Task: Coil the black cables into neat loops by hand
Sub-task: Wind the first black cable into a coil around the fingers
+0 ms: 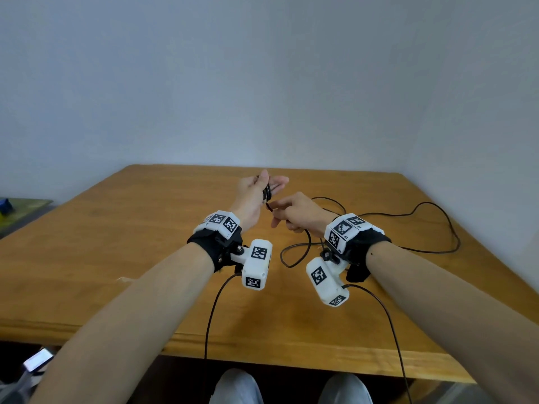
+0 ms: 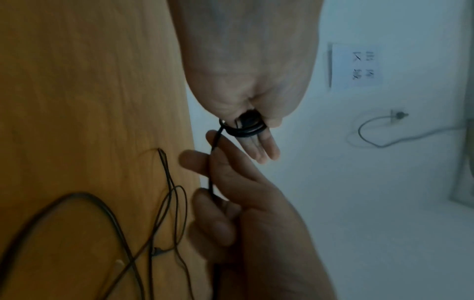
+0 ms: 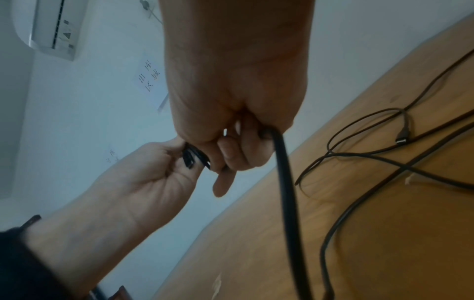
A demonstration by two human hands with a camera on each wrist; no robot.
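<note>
Most of the black cable (image 1: 431,220) still lies uncoiled, by the look of it, sprawled in wide slack curves over the right half of the wooden counter (image 1: 116,258), with one small plug end (image 3: 402,140) resting flat among the crossing strands. Whether those strands belong to one cable or to several cannot be told from these views. Judged from that, the job is in its early part: a long run is left to be gathered.

Only a few turns are made so far. They form a small tight coil (image 2: 243,126) wound round the outstretched fingers of the left hand (image 1: 256,196), which is raised above the middle of the counter with its palm turned inward; the thumb appears to press the turns in place, so this grip is holding the coil. The loops sit close together and look even.

From the coil a short taut stretch runs down into the right hand (image 1: 297,214), just beside the left. Its fingers (image 2: 212,219) are curled round the cable, a narrow grip that holds the strand, and the cable leaves the heel of that hand and drops to the counter. The next turn looks ready to be laid.
</note>
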